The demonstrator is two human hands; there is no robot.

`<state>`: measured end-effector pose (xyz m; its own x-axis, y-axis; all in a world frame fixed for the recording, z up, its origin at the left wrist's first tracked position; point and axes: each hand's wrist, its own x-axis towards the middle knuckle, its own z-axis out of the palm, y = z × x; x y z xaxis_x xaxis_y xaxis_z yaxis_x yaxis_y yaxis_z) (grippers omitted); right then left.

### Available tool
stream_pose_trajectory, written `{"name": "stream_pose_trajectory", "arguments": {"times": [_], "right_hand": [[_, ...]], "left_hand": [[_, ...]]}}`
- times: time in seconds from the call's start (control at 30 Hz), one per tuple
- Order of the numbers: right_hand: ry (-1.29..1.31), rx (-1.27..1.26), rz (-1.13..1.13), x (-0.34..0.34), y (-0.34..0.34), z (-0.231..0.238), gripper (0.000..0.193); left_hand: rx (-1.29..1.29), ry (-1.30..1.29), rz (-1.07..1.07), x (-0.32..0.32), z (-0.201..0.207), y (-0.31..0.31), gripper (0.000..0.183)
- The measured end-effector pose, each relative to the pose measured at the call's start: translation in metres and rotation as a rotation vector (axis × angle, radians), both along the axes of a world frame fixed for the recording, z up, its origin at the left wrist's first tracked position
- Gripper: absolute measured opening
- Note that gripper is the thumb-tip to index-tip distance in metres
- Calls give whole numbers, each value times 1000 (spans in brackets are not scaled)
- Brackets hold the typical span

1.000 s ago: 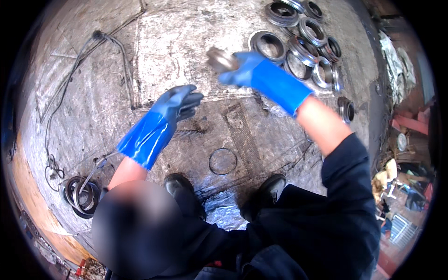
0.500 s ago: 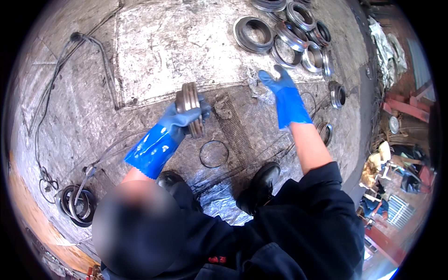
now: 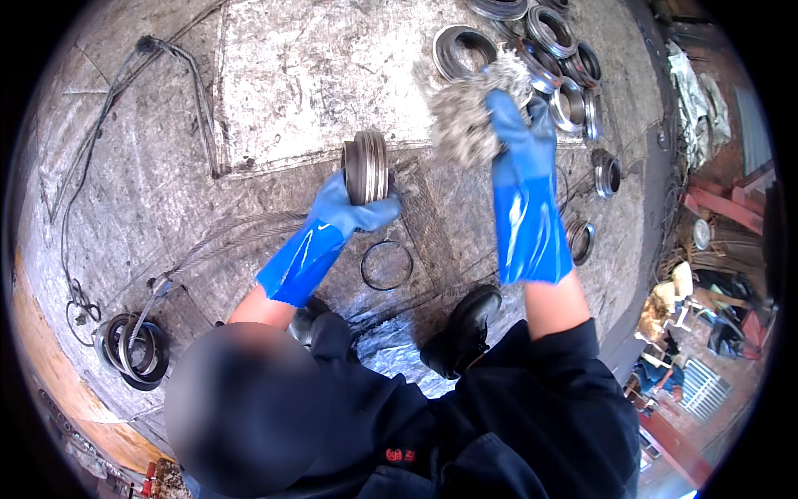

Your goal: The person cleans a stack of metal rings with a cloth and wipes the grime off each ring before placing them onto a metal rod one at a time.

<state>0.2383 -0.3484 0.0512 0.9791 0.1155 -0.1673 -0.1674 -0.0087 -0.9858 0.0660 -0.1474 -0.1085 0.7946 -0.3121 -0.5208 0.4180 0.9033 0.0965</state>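
1. Firstly, left hand (image 3: 353, 208), blue glove: closed round one grooved ring (image 3: 371, 168). Thumb lies along the ring's lower edge; other fingers mostly hidden behind it.

2. Grooved ring, metal: off the floor, seen side-on with ridged wall showing. It sits directly in the left hand's grasp, rising beyond the thumb, and in view crosses the near edge of the pale sheet (image 3: 324, 83).

3. Right hand (image 3: 522, 137), blue glove: pinched on a shaggy grey rag (image 3: 467, 123), thumb toward the left, the cloth spreading out past the fingertips. Rag blurred at its left side; well apart from the grooved ring.

4. Step in hand, as judged: ring presented in one hand, rag taken up in the other. Bringing them together would call for the right hand to come left and nearer, left hand keeping a firm grip.

5. Thin ring (image 3: 387, 289): flat on the floor, between the left hand and the boots (image 3: 465, 333).

6. Pile of rings (image 3: 549, 81): at the pale sheet's right end, partly behind the rag.

7. Two loose rings (image 3: 600, 179): right of the right glove, toward the floor's right edge.

8. Bundle of rings (image 3: 148, 381): floor's near-left corner, by a steel cable (image 3: 229, 229).
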Motion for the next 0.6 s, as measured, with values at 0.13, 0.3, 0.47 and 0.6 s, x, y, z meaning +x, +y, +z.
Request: {"name": "stream_pose_trajectory", "arguments": {"times": [0.13, 0.3, 0.47, 0.6], "right_hand": [[-376, -317, 456, -72, 27, 2, 55], [-832, -594, 599, -87, 62, -22, 53], [-79, -732, 795, -24, 106, -40, 63], [383, -650, 802, -1, 116, -34, 99]], "left_hand": [[585, -29, -138, 21, 79, -26, 28], [463, 148, 111, 12, 35, -17, 37], [-172, 405, 146, 13, 44, -15, 31], [-137, 476, 178, 16, 78, -18, 27]]}}
